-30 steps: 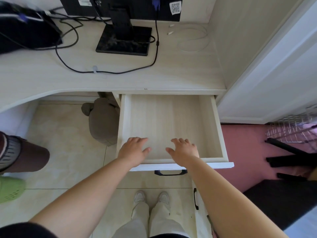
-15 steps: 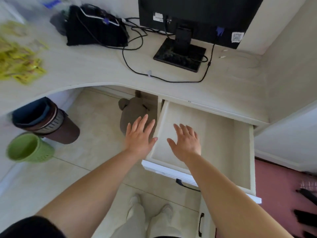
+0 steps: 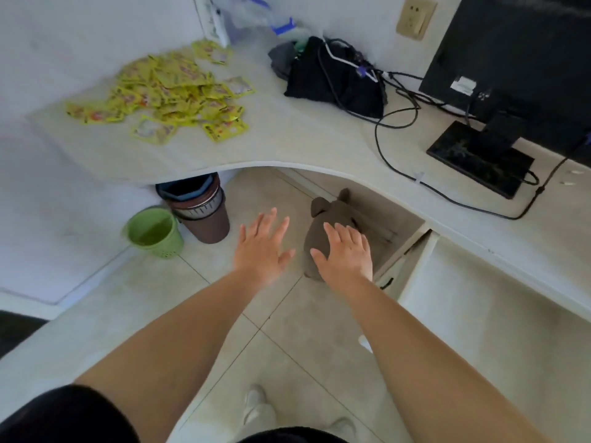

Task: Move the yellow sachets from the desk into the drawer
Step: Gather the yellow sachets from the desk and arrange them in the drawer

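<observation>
**No Legible Text in View**

Nothing in the view could be read as words, numbers or a brand. The monitor [image 3: 511,59] carried a white sticker [image 3: 462,85] on its back, near the lower left corner, with dark marks too small and soft to make out. Well to the left of the monitor, on the worktop [image 3: 319,139], the yellow sachets [image 3: 172,87] bore red and black printing on their faces, but blur kept every character illegible. Against the wall, between the sachets and the monitor, a clear plastic packet [image 3: 256,17] showed blue patches in which no letters could be told.
</observation>
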